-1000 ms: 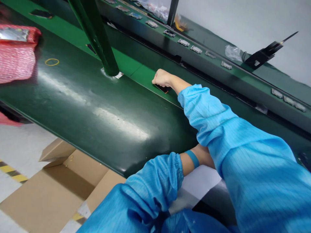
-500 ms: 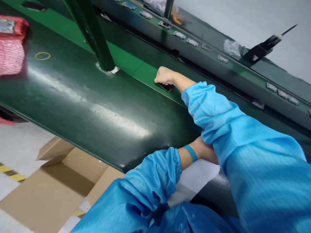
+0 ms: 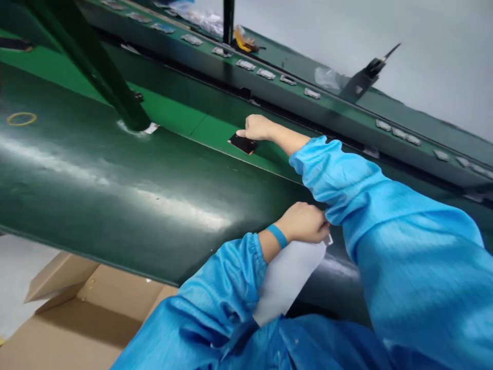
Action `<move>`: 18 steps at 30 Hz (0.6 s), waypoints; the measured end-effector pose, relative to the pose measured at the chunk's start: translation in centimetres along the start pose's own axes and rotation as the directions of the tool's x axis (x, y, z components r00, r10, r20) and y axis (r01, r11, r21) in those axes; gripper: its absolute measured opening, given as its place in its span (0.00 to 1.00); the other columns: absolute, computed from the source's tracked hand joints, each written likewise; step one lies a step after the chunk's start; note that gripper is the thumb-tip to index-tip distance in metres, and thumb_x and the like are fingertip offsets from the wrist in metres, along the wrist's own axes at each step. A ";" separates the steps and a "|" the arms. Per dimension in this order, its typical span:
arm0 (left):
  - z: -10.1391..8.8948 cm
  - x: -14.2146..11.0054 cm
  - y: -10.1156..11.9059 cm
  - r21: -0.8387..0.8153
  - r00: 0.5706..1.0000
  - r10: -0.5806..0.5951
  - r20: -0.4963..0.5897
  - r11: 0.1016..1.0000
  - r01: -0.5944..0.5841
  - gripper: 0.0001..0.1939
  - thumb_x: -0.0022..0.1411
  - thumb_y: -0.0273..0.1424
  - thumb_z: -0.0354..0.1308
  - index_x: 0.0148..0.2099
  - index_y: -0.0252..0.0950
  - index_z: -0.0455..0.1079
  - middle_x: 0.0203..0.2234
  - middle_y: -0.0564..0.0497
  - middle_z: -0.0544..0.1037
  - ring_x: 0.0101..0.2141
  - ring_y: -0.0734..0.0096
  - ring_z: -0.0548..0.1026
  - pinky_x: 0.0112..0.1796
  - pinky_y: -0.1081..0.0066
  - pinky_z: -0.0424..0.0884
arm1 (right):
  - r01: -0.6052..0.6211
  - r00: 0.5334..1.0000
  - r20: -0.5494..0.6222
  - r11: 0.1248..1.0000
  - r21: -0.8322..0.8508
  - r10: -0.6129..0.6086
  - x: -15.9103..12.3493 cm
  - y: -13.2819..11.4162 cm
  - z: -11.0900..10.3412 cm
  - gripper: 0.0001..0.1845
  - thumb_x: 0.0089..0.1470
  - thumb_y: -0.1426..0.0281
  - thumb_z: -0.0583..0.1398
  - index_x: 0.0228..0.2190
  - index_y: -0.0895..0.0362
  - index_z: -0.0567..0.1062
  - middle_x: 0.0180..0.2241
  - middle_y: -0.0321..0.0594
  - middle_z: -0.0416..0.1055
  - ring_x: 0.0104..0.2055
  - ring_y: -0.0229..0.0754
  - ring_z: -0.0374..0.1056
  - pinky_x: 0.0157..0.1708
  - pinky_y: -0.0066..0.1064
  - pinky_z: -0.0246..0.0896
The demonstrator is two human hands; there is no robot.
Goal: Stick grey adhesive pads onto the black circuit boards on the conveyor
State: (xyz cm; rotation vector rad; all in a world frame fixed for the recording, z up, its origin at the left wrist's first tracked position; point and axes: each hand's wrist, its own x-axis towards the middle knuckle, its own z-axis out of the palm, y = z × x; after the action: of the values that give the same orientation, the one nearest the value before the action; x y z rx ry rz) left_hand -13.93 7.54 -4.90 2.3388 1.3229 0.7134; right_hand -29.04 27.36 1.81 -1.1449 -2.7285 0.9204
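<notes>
My right hand [image 3: 257, 127] is stretched out over the bright green strip of the bench with its fingers curled. Its thumb and fingers are at the edge of a thin black rectangular panel [image 3: 243, 143] with small orange marks at its corners. My left hand [image 3: 302, 222], with a blue band on the wrist, is closed beneath my right forearm. A small pale part [image 3: 328, 240] sticks out from its fingers, mostly hidden. Under that hand a white sheet [image 3: 288, 272] lies over the bench edge.
A green post [image 3: 96, 72] stands on the dark green bench, with a yellow rubber band [image 3: 22, 119] at left. Several small metal-looking parts [image 3: 265, 74] line the back ledge, near a black tool [image 3: 362, 79]. An open cardboard box [image 3: 88, 318] sits below the bench.
The view has shifted right. My left hand has come out from under my right sleeve. More of the black panel shows, left of my right hand, which has drawn slightly right across it.
</notes>
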 end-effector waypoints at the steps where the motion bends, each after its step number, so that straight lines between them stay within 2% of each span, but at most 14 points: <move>1: -0.1 0.0 -0.1 -0.016 1.000 -0.010 0.011 1.000 0.010 0.14 0.71 0.35 0.55 0.38 0.36 0.80 0.34 0.42 0.84 0.36 0.53 0.83 0.35 0.60 0.74 | -0.002 1.000 -0.027 0.998 -0.060 0.001 -1.9 0.9 -1.2 0.21 0.59 0.72 0.72 0.24 0.58 0.67 0.25 0.36 0.60 0.34 0.40 0.61 0.33 0.29 0.50; 2: -0.2 0.1 -0.2 -0.030 1.000 -0.021 0.003 0.999 0.021 0.14 0.71 0.35 0.54 0.38 0.37 0.79 0.33 0.43 0.84 0.35 0.54 0.83 0.35 0.60 0.72 | 0.008 0.999 -0.043 0.997 -0.081 -0.011 -4.0 1.9 -2.4 0.20 0.63 0.69 0.70 0.24 0.58 0.68 0.25 0.36 0.61 0.33 0.39 0.60 0.33 0.29 0.50; 4: -0.5 0.1 -0.5 -0.039 0.998 -0.057 -0.018 0.998 0.056 0.13 0.70 0.34 0.54 0.36 0.37 0.77 0.31 0.43 0.83 0.35 0.55 0.82 0.35 0.62 0.69 | 0.052 0.996 -0.075 0.999 0.003 -0.052 -8.6 4.8 -4.5 0.20 0.68 0.67 0.65 0.26 0.57 0.67 0.25 0.34 0.62 0.31 0.36 0.57 0.33 0.28 0.49; 7: -0.6 0.4 -1.1 -0.068 0.993 -0.106 -0.052 0.992 0.102 0.13 0.69 0.34 0.53 0.32 0.38 0.72 0.28 0.46 0.80 0.32 0.58 0.80 0.33 0.64 0.64 | 0.102 0.965 -0.259 0.974 0.204 -0.046 -15.9 10.3 -5.5 0.20 0.70 0.67 0.61 0.26 0.55 0.63 0.23 0.30 0.56 0.27 0.36 0.52 0.32 0.29 0.48; 10: -0.7 0.5 -1.7 -0.142 0.983 -0.159 -0.091 0.979 0.146 0.15 0.69 0.34 0.51 0.28 0.39 0.65 0.22 0.50 0.73 0.26 0.65 0.73 0.32 0.66 0.59 | 0.173 0.883 -0.470 0.921 0.350 0.012 -22.9 15.4 -3.1 0.15 0.69 0.64 0.60 0.29 0.53 0.64 0.24 0.30 0.57 0.26 0.39 0.54 0.31 0.31 0.51; 11: -0.8 0.5 -1.8 -0.166 0.976 -0.190 -0.105 0.971 0.171 0.16 0.69 0.35 0.51 0.28 0.39 0.63 0.20 0.52 0.70 0.24 0.67 0.70 0.31 0.66 0.58 | 0.198 0.864 -0.503 0.910 0.363 0.012 -24.8 16.6 -1.8 0.13 0.68 0.63 0.60 0.31 0.52 0.66 0.25 0.32 0.61 0.27 0.40 0.57 0.32 0.32 0.54; 13: -1.0 0.6 -2.1 -0.213 0.953 -0.269 -0.141 0.948 0.236 0.17 0.69 0.38 0.51 0.26 0.39 0.60 0.18 0.54 0.65 0.22 0.69 0.65 0.30 0.67 0.56 | 0.224 0.857 -0.515 0.912 0.345 -0.016 -27.7 18.1 0.9 0.10 0.68 0.61 0.59 0.34 0.52 0.71 0.31 0.37 0.69 0.31 0.44 0.64 0.34 0.35 0.61; 16: -1.4 0.6 -2.3 -0.300 0.903 -0.395 -0.168 0.893 0.335 0.19 0.67 0.42 0.52 0.26 0.39 0.63 0.18 0.55 0.65 0.23 0.71 0.64 0.28 0.69 0.57 | 0.235 0.869 -0.488 0.938 0.253 -0.086 -29.6 18.5 3.6 0.10 0.70 0.61 0.56 0.39 0.50 0.74 0.40 0.44 0.77 0.43 0.49 0.73 0.48 0.42 0.69; 18: -1.8 0.7 -2.2 -0.354 0.873 -0.456 -0.173 0.856 0.377 0.19 0.65 0.45 0.55 0.28 0.38 0.67 0.19 0.56 0.67 0.24 0.71 0.65 0.27 0.70 0.59 | 0.261 0.877 -0.459 0.943 0.205 -0.143 -29.6 18.3 4.2 0.11 0.72 0.62 0.54 0.41 0.50 0.75 0.44 0.45 0.80 0.50 0.50 0.74 0.57 0.43 0.69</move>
State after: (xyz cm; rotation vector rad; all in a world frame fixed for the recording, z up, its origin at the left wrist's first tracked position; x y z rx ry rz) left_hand -16.16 9.39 -4.42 1.6694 1.6232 1.0089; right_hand 3.04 15.70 -6.09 -0.8655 -2.2319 0.8377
